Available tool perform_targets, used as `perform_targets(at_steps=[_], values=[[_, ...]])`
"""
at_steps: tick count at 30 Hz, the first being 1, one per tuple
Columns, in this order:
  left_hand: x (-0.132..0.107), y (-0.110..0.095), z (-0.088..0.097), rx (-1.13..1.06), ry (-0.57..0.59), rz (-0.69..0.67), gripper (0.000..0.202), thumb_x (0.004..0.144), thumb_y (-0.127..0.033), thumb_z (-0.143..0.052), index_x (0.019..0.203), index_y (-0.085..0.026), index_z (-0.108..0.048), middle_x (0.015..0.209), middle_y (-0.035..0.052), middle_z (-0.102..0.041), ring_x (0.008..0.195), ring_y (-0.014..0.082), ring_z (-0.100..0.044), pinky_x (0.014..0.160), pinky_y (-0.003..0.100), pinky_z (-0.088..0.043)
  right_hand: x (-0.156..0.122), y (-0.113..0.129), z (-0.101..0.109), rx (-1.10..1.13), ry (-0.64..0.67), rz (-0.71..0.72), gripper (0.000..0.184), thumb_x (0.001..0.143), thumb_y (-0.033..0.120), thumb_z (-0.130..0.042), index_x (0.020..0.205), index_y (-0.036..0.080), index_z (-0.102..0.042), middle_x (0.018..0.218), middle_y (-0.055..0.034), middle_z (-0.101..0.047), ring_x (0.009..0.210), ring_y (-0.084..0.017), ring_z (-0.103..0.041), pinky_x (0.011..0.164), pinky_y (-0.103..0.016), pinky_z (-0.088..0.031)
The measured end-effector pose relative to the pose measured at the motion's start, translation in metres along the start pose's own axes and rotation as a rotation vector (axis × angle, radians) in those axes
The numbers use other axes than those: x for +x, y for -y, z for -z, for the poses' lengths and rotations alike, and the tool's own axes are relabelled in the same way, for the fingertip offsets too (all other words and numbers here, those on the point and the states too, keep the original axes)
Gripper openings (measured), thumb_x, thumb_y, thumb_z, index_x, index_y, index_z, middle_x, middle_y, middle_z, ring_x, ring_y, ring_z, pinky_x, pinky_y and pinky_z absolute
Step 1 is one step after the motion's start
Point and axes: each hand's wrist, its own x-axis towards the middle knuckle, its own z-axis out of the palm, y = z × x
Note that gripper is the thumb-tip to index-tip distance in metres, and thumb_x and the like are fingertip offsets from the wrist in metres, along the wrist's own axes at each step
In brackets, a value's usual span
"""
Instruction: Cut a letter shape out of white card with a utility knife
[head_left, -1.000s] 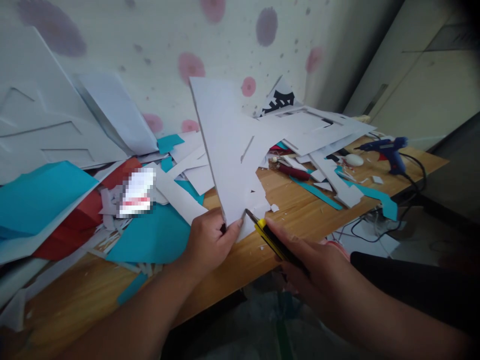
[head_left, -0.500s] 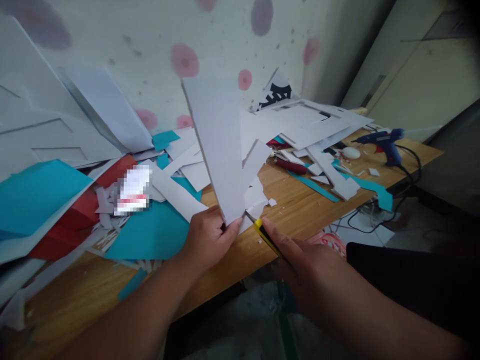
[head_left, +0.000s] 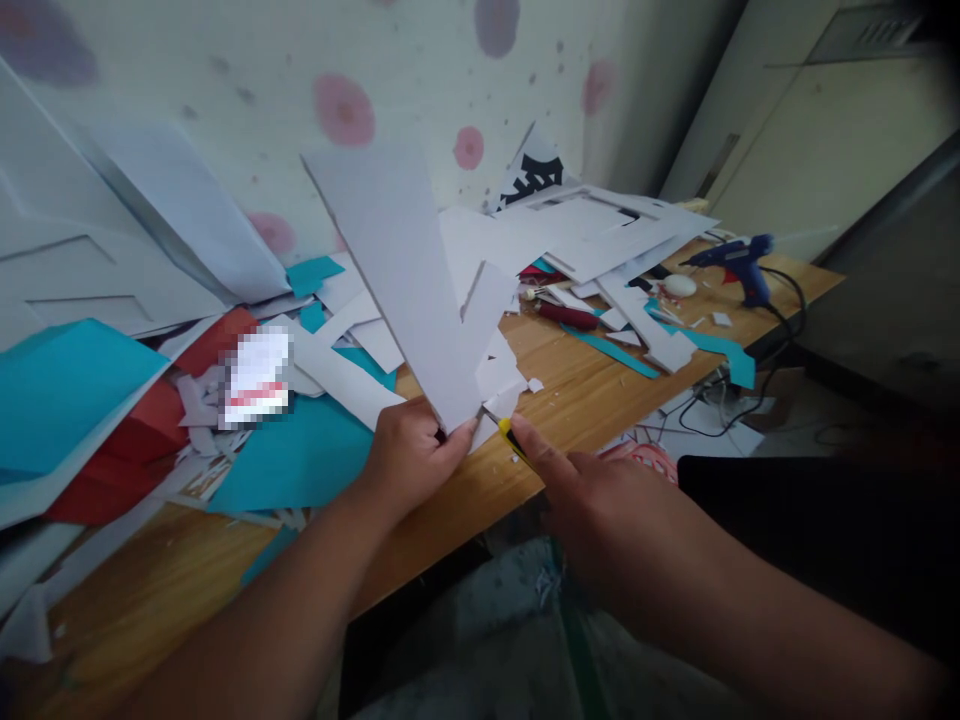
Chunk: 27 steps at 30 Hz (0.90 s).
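My left hand is closed on the lower end of a white foam board piece, thumb on its near face. The board is cut in a V-like shape and stands tilted up from the table, its long arm leaning left. My right hand grips a yellow and black utility knife, forefinger stretched along its top. The knife's blade meets the board's lower edge, just right of my left thumb. A torn white scrap lies behind the blade.
Blue and red card and white scraps cover the wooden table on the left. A blue glue gun with a black cord stands at the right. White cut boards are piled at the back, near a dark red handle.
The board has tilted further left at its top. My right hand and the knife have shifted slightly left and up in view, and the whole view has moved a little.
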Motion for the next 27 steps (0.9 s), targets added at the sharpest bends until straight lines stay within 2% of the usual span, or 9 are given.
perform_targets(at_steps=[6,8,11,14,16,22,27], values=[[0.001,0.001,0.001,-0.017,-0.038,-0.104,0.031,0.081,-0.034,-0.055,0.057,-0.016,-0.062,0.056,0.0025,-0.065,0.054,0.0149,-0.062,0.05,0.022,-0.038,0.005,0.009,0.022,-0.022,0.071,-0.088,0.081,0.068,0.008,-0.052,0.146,0.018,-0.03,0.067,-0.0024,-0.067,0.053,-0.016,-0.058,0.044,-0.027,-0.017],[0.001,0.002,0.001,-0.016,-0.042,-0.074,0.031,0.08,-0.034,-0.056,0.056,-0.016,-0.06,0.055,0.0023,-0.064,0.051,0.0143,-0.061,0.048,0.021,-0.036,0.006,0.007,0.016,-0.047,0.027,-0.094,0.08,0.07,0.013,-0.054,0.146,0.02,-0.029,0.067,-0.002,-0.066,0.053,-0.016,-0.058,0.044,-0.026,-0.016],[0.002,0.001,0.0,-0.042,-0.041,0.014,0.026,0.076,-0.032,-0.059,0.056,-0.015,-0.06,0.051,0.0006,-0.062,0.047,0.0124,-0.057,0.045,0.02,-0.034,0.005,0.001,-0.008,-0.084,-0.09,-0.055,0.081,0.074,0.021,-0.055,0.148,0.022,-0.022,0.074,-0.0039,-0.067,0.054,-0.017,-0.057,0.045,-0.025,-0.019],[0.002,0.001,0.0,-0.067,-0.05,0.073,0.026,0.074,-0.032,-0.059,0.054,-0.015,-0.057,0.049,-0.0005,-0.058,0.046,0.011,-0.053,0.045,0.02,-0.033,0.004,-0.004,-0.032,-0.082,-0.13,-0.024,0.079,0.079,0.018,-0.049,0.15,0.019,-0.015,0.08,-0.0058,-0.066,0.054,-0.017,-0.057,0.047,-0.026,-0.023],[0.003,0.002,0.0,-0.066,-0.055,0.109,0.029,0.073,-0.034,-0.058,0.051,-0.015,-0.054,0.047,-0.0009,-0.055,0.045,0.0107,-0.05,0.044,0.021,-0.031,0.005,-0.005,-0.04,-0.071,-0.139,-0.012,0.078,0.079,0.015,-0.048,0.15,0.016,-0.014,0.08,-0.0063,-0.065,0.056,-0.018,-0.058,0.048,-0.026,-0.025],[0.004,0.005,-0.001,-0.062,-0.025,0.21,0.034,0.073,-0.041,-0.055,0.05,-0.016,-0.052,0.049,0.0008,-0.054,0.048,0.0123,-0.049,0.046,0.023,-0.032,0.009,-0.003,-0.041,0.004,-0.075,-0.006,0.076,0.081,0.012,-0.047,0.149,0.01,-0.014,0.083,-0.0096,-0.065,0.063,-0.021,-0.062,0.051,-0.027,-0.032],[0.005,0.004,-0.001,-0.064,0.002,0.235,0.034,0.072,-0.043,-0.055,0.051,-0.016,-0.053,0.048,0.0013,-0.054,0.048,0.0135,-0.05,0.047,0.023,-0.032,0.007,-0.004,-0.042,-0.005,-0.102,-0.016,0.077,0.079,0.011,-0.049,0.149,0.014,-0.016,0.082,-0.0082,-0.065,0.061,-0.019,-0.06,0.052,-0.027,-0.032]])
